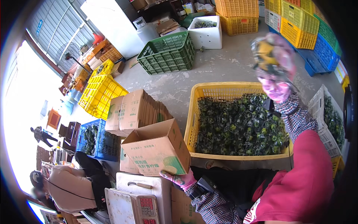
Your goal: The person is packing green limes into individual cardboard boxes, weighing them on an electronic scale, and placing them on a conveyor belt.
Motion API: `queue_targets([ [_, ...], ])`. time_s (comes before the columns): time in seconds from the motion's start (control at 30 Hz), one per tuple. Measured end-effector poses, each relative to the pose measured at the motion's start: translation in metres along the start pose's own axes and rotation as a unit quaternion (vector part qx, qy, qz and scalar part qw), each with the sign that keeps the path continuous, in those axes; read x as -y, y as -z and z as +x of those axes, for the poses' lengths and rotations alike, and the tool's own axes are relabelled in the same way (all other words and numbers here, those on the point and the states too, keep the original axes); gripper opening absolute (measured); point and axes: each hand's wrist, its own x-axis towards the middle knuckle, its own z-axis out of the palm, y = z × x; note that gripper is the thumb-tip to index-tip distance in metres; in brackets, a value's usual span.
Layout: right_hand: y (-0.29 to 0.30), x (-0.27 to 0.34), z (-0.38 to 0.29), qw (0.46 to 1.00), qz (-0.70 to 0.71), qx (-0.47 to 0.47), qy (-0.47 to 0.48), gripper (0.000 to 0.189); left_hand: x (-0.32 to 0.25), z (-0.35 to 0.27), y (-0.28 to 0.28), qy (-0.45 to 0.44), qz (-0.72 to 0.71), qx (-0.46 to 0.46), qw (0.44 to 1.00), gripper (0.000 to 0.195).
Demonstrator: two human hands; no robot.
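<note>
My left hand [181, 179], in a pink patterned glove, grips the near lower corner of a cardboard box [148, 154]. The box is tilted, and its top is open. Raised above the far right corner of a yellow plastic crate [193, 120], my gloved right hand [275, 70] is blurred by motion. Clear plastic shows around its fingers, so it seems to hold something wrapped; the contents are too blurred to name. Small green fruits in clear wrappers [240, 126] fill much of the crate. The inside floor of the box is hidden.
Flattened cartons [139, 112] stand behind the box. A scale [131, 207] and a curved knife [139, 185] on a white foam box [162, 196] are near my left arm. A person [72, 184] sits at left. Green crate [167, 53] ahead; white crate [321, 117] right.
</note>
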Motion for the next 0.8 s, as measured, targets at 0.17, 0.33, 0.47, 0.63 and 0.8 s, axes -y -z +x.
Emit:
queue_targets([
  [0.17,0.073,-0.078,0.07,0.812,-0.582,0.025,0.028,0.051,-0.006,-0.02,-0.023,0.031,0.036,-0.019,0.999,0.079],
  [0.33,0.178,-0.142,0.009,0.604,-0.764,0.038,-0.224,0.054,0.003,-0.021,-0.014,-0.058,0.149,-0.004,0.987,0.075],
  [0.47,0.175,-0.122,-0.102,0.571,-0.726,0.141,-0.356,0.061,-0.002,-0.008,0.003,0.101,-0.261,0.098,0.955,0.101],
  [0.63,0.135,-0.09,-0.222,0.488,-0.543,0.352,-0.586,0.056,0.018,0.002,0.029,-0.368,0.475,0.041,0.799,0.106],
  [0.8,0.077,-0.042,-0.316,0.428,-0.288,0.523,-0.679,0.047,0.017,0.003,0.025,-0.252,0.306,0.019,0.918,0.116],
])
